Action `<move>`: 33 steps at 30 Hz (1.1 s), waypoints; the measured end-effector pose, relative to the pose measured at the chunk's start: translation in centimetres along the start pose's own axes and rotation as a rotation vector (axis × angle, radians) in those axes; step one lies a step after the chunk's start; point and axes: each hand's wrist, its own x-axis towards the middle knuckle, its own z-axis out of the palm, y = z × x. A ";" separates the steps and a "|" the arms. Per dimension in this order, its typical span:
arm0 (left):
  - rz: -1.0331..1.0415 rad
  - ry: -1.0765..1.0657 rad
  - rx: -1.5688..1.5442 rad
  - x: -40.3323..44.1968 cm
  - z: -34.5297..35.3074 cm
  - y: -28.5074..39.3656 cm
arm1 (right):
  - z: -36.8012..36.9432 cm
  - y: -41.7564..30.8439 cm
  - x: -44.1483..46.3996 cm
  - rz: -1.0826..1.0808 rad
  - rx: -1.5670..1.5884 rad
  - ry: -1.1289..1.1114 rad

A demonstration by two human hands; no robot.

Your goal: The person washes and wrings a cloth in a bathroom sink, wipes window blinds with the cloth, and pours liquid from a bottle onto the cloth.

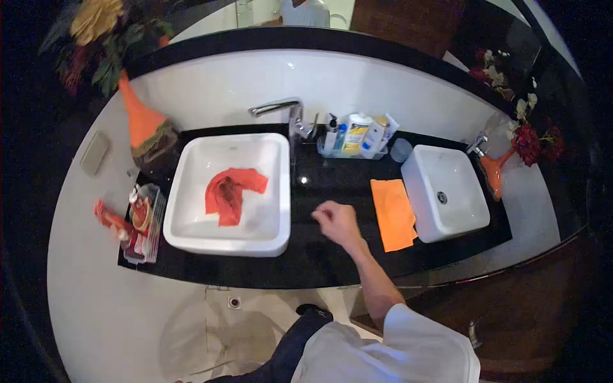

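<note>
My right hand hovers over the black countertop, between the large white basin and an orange cloth. Its fingers are curled together, and no object shows in them. To its left is the large square basin, where a crumpled red cloth with a dark patch lies on the bottom. On the other side, a folded orange cloth lies flat against the smaller white basin. My left hand is out of view.
A chrome faucet rises behind the large basin. Along the wall, a clear tray holds several bottles, with a small cup beside it. An orange vase and a basket stand left; another orange vase is right.
</note>
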 end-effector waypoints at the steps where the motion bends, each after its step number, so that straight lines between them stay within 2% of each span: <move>1: -0.018 -0.059 -0.048 0.2 1.1 0.4 | -2.1 1.9 0.4 0.013 -0.034 0.109; 4: -0.074 -0.153 -0.018 -0.7 8.1 3.9 | -5.5 11.6 2.3 0.132 0.005 0.245; 6: -0.071 -0.227 0.021 -0.1 11.6 4.5 | -6.8 13.8 2.9 0.222 -0.001 0.250; 9: -0.026 -0.373 -0.051 0.5 16.7 5.3 | -6.9 15.0 2.3 0.188 -0.028 0.254; 10: -0.015 -0.371 -0.039 0.7 17.7 5.7 | -6.6 15.0 1.5 0.195 -0.013 0.259; 12: 0.084 -0.516 0.039 1.1 20.1 6.2 | -6.5 14.9 0.2 0.165 -0.015 0.165; 15: 0.044 -0.449 -0.117 1.6 23.1 6.9 | -4.9 15.4 -1.9 0.148 -0.027 0.160; 16: 0.075 -0.475 -0.059 2.1 23.4 7.5 | -4.7 14.5 -2.3 0.213 -0.054 0.061; 18: 0.107 -0.491 -0.099 3.7 24.6 8.3 | -3.7 13.7 -3.2 0.221 0.005 0.006; 22: 0.308 -0.640 -0.136 10.5 30.2 10.9 | -4.0 7.6 -5.1 0.153 -0.047 -0.119; 23: 0.413 -0.609 0.053 12.9 32.6 11.9 | -4.0 6.6 -5.8 0.082 -0.045 -0.123; 24: 0.539 -0.644 0.093 16.7 35.5 11.3 | -3.7 5.3 -7.0 0.020 -0.036 -0.124; 25: 0.839 -0.474 0.254 20.6 39.3 10.2 | -3.9 3.8 -7.7 0.051 -0.072 -0.126; 27: 0.486 -0.388 0.720 26.1 44.5 10.4 | -4.4 2.8 -11.0 0.104 -0.128 -0.128; 29: 0.334 -0.057 0.812 28.7 47.4 10.0 | -4.5 2.9 -13.7 0.236 -0.104 -0.114; 31: 0.324 -0.333 1.091 33.4 48.8 6.8 | -5.0 2.5 -15.6 0.295 -0.166 -0.087; 32: 0.265 -0.289 1.008 33.5 48.9 6.4 | -5.4 2.0 -16.9 0.334 -0.199 -0.108; 33: 0.399 -0.065 1.019 32.0 48.9 6.6 | -6.0 1.3 -17.4 0.372 -0.167 -0.101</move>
